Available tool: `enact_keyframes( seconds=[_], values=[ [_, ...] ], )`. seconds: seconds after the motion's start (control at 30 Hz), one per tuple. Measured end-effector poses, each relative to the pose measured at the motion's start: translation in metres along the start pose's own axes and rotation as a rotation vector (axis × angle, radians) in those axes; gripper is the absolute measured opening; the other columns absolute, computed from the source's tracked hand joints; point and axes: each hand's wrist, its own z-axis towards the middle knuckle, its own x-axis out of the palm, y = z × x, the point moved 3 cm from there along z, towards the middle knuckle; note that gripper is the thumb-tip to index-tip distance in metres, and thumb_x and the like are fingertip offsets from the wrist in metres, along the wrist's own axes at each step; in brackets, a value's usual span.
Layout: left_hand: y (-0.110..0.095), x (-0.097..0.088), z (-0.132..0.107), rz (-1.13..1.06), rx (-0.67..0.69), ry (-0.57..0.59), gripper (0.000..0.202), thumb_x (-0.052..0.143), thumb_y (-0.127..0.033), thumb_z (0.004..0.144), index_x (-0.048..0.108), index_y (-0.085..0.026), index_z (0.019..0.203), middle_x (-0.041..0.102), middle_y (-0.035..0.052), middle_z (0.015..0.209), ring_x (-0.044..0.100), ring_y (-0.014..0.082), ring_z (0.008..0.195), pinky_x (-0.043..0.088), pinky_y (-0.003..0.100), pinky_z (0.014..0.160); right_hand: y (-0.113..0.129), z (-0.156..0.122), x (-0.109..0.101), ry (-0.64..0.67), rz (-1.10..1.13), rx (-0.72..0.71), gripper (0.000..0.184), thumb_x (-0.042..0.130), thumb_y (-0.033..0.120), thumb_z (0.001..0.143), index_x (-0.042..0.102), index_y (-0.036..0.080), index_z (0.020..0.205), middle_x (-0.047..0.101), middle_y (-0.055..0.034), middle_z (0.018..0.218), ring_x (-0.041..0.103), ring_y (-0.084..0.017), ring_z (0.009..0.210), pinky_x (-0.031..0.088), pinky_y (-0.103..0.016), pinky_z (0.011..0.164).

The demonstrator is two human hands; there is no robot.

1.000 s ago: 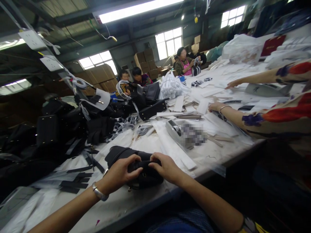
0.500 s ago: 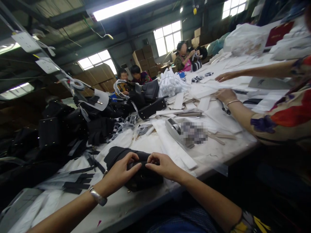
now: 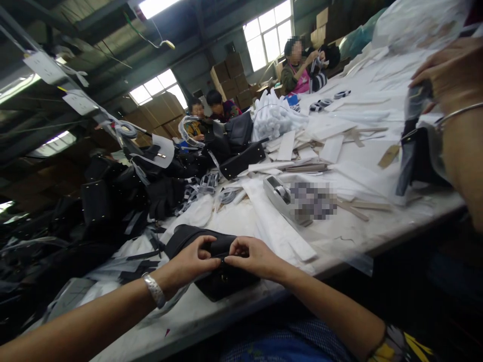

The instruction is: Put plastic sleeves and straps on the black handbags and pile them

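Note:
A black handbag (image 3: 222, 285) lies on the white table just in front of me, near its edge. My left hand (image 3: 198, 259), with a silver bracelet on the wrist, pinches the bag's upper edge between thumb and curled fingers. Close beside it, my right hand (image 3: 251, 256) grips the same edge, thumb nearly meeting the left thumb. What exactly lies under the fingertips is partly hidden. A small metal fitting shows on the bag's front below the thumbs.
Beyond the bag stands a grey tape dispenser (image 3: 281, 196) beside white foam strips (image 3: 281, 226). Black bags (image 3: 113, 201) are heaped at left. White card pieces (image 3: 298, 148) lie further back. At right, a co-worker's hand (image 3: 453, 75) holds a wrapped black bag (image 3: 422, 156). Other people sit behind.
The view has shifted slightly, so the scene sits further right. The co-worker's hand at right has come up holding a wrapped black bag. My hands stay at the handbag's edge.

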Motion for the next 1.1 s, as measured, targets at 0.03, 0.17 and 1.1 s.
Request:
enact_keyframes(
  seconds=[0.03,0.17,1.1],
  values=[
    [-0.001,0.001,0.000,0.017,0.014,0.003,0.078,0.077,-0.037,0.066,0.040,-0.015,0.130,0.053,-0.0077,0.063,0.054,0.0127,0.058,0.034,0.022,0.055,0.000,0.000,0.001,0.004,0.001,0.004,0.021,0.072,0.036,0.076,0.065,0.017,0.081,0.062,0.0020,0.072,0.056,-0.012,0.067,0.042,-0.021,0.063],
    [-0.001,0.004,0.000,0.057,0.053,-0.004,0.069,0.072,-0.030,0.070,0.041,-0.014,0.129,0.047,-0.0100,0.061,0.047,0.0097,0.054,0.030,0.021,0.051,0.000,-0.001,0.002,0.009,-0.009,0.029,0.019,0.071,0.034,0.076,0.064,0.017,0.082,0.061,0.0023,0.073,0.056,-0.012,0.070,0.041,-0.022,0.064],
    [-0.028,-0.020,-0.014,0.299,0.398,-0.074,0.070,0.065,-0.043,0.082,0.042,-0.025,0.145,0.072,0.0062,0.101,0.066,0.0243,0.088,0.049,0.030,0.077,0.024,-0.008,-0.013,-0.051,-0.372,-0.049,0.011,0.061,0.033,0.089,0.059,0.022,0.085,0.064,0.0014,0.080,0.059,-0.017,0.076,0.042,-0.028,0.071]
  ],
)
